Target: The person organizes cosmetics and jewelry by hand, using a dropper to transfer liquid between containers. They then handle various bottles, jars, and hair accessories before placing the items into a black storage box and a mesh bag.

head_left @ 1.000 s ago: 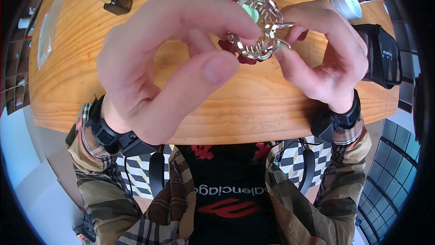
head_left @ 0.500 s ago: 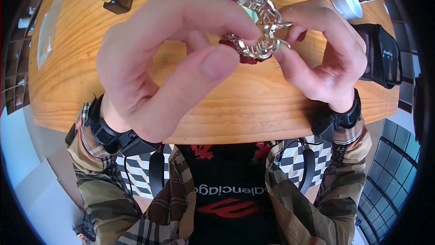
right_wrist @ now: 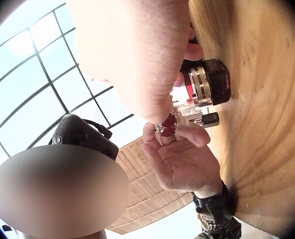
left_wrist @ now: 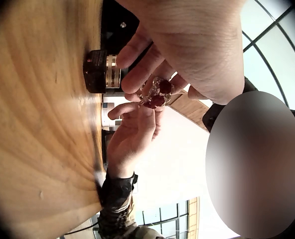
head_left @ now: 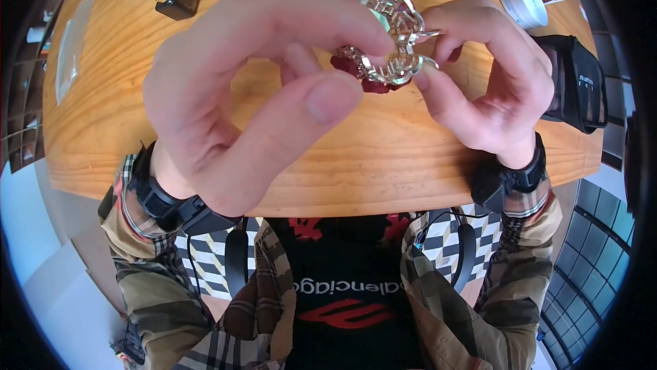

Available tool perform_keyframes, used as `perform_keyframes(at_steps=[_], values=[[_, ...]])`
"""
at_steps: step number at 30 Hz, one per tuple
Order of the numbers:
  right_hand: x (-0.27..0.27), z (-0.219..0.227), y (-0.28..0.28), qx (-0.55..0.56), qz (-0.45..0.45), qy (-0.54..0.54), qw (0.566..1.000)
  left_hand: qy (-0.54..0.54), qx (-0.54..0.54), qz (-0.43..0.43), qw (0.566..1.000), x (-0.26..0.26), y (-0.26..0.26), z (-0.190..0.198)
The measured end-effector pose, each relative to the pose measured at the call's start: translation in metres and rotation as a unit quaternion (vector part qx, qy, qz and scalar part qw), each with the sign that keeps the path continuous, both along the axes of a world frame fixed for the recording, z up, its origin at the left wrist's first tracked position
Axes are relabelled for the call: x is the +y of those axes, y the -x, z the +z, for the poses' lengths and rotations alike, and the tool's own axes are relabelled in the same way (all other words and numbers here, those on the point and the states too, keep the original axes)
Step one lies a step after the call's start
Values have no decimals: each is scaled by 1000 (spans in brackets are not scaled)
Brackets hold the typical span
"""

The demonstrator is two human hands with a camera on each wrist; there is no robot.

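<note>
A gold-toned metal hair claw clip (head_left: 409, 43) with dark red ornaments is held up between both hands over the table. The left hand (head_left: 205, 89), large in the head view, grips its left side, with the index fingertip inside the clip's curve and the thumb at its lower left edge. My right hand (head_left: 510, 89) pinches the two slim handles between thumb and index finger. Red ornaments on the clip (left_wrist: 158, 101) show between the hands in the left wrist view. From the right wrist, the clip (right_wrist: 168, 124) is partly hidden behind the right hand.
On the wooden table (head_left: 356, 171) stand a dark bottle with a gold cap (head_left: 178, 4) at back left and a white tub (head_left: 521, 2) at back right. A black pouch (head_left: 580, 86) lies beyond the right hand; a clear plastic sleeve (head_left: 72, 52) lies far left.
Both hands and the clip have shifted very slightly upward in the head view. The grip on the clip looks the same.
</note>
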State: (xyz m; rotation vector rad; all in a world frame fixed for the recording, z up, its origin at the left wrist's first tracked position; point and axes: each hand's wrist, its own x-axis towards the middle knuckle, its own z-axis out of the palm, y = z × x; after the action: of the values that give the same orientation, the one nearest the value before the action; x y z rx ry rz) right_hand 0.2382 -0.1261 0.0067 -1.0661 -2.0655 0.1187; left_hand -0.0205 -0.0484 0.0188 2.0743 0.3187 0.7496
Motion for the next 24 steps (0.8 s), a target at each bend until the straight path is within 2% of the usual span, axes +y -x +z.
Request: perform_keyframes(at_steps=[6, 8, 11, 24], values=[[-1, 0, 0, 8, -5, 12, 1000, -6, -10, 5, 1000, 2, 0, -10], [0, 1, 1, 2, 0, 5, 1000, -44, -65, 6, 997, 8, 6, -26], [0, 0, 0, 0, 4, 16, 1000, 5, -9, 4, 1000, -2, -2, -2], [-3, 3, 4, -7, -13, 39, 999, -11, 0, 26, 1000, -6, -6, -1]])
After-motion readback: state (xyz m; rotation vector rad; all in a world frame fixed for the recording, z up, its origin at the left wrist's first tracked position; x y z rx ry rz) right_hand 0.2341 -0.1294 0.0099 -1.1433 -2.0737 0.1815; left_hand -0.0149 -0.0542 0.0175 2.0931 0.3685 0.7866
